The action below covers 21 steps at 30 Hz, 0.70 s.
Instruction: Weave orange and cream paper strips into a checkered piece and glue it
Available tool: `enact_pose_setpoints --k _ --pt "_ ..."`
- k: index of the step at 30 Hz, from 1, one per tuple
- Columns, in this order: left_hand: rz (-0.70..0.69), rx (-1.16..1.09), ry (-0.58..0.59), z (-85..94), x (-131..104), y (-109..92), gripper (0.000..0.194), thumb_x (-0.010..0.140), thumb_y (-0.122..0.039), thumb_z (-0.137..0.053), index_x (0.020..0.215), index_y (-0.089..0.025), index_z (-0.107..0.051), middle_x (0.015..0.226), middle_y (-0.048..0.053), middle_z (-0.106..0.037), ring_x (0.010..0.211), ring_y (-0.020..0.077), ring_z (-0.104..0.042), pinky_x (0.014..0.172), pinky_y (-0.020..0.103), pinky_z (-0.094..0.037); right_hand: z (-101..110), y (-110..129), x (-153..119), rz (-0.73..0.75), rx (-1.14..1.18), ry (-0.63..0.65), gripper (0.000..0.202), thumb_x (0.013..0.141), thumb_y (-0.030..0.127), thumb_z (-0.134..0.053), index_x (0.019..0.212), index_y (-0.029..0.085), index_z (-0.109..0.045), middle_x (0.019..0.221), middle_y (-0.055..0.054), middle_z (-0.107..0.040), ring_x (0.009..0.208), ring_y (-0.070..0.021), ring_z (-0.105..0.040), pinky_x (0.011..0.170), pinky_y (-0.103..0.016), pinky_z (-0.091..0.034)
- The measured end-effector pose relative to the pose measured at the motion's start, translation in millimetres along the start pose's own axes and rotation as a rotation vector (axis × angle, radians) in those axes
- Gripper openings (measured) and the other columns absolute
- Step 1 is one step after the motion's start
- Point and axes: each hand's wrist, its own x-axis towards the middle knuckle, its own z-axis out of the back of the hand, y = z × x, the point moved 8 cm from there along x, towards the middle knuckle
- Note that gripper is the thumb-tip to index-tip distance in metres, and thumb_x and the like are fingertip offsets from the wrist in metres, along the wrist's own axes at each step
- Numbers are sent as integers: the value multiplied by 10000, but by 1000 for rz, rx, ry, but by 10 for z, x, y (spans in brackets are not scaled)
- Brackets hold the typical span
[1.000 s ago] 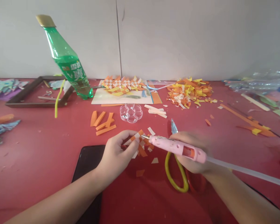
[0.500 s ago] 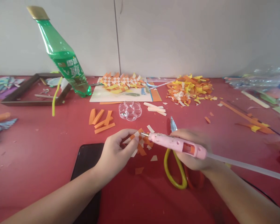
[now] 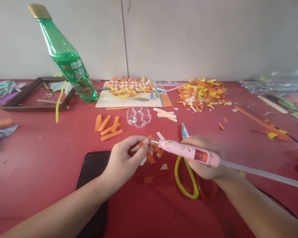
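Between thumb and fingers, my left hand (image 3: 126,155) pinches a small woven piece of orange and white paper strips (image 3: 150,155). My right hand (image 3: 205,158) is wrapped round a pink hot glue gun (image 3: 181,150), and a long translucent glue stick (image 3: 263,173) runs out of its back end. The gun's metal nozzle points left and meets, or nearly meets, the paper at my left fingertips. Under my right hand lie scissors with yellow and red handles (image 3: 186,186), partly hidden by the hand. Paper scraps (image 3: 164,167) are scattered below the woven piece.
A black phone (image 3: 94,168) lies under my left forearm. Ahead are orange strips (image 3: 110,129), a clear flower-shaped tray (image 3: 138,117), white strips (image 3: 165,114), a woven paper fish on white board (image 3: 129,87) and a scrap pile (image 3: 203,94). A green bottle (image 3: 72,66) stands by a frame (image 3: 37,108).
Almost nothing differs. Both hands keep their grip, with the glue gun's nozzle still at the paper; the whole view has shifted very slightly.
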Motion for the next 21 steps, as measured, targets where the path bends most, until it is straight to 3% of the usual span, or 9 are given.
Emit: enact_pose_setpoints --k 12,21 --pt "-28 70 -10 9 -1 6 196 881 -357 -591 933 -185 -668 653 4 -621 563 125 -579 518 204 -447 -42 -99 -63 -78 62 45 181 671 84 -532 793 209 -583 635 21 -622 479 -96 -536 441 -209 -423" --pt "-51 155 -23 26 3 -15 221 882 -360 -579 924 -181 -701 656 22 -652 583 146 -596 536 223 -463 -52 -131 -50 -135 99 82 163 679 113 -532 794 208 -596 625 18 -617 475 -104 -525 439 -218 -419"
